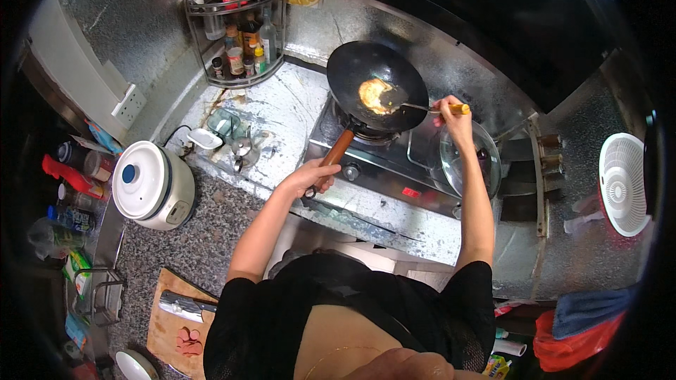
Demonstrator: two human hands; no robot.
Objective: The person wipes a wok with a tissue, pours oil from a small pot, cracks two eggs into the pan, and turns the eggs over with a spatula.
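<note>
A black wok (345, 67) sits on the left burner of the gas stove (384, 181). My left hand (315, 176) is closed around its wooden handle (340, 146), which points toward me. In the wok lies a pale yellow, browned piece of what looks like fried egg (374, 94). My right hand (453, 119) grips the yellow handle of a spatula (419, 107) at the wok's right side. The spatula's thin metal shaft reaches over the rim, its tip beside the egg. Beneath my right forearm, a glass lid (451, 162) rests over the right side of the stove.
Left stand a white rice cooker (151, 183) and a corner rack (236, 46) of seasoning bottles. A cutting board (165, 288) holds a knife (184, 305) and pink slices (189, 341), with a bowl (135, 366) nearby. A white strainer (624, 183) hangs right; the dark hood (479, 14) overhangs the stove.
</note>
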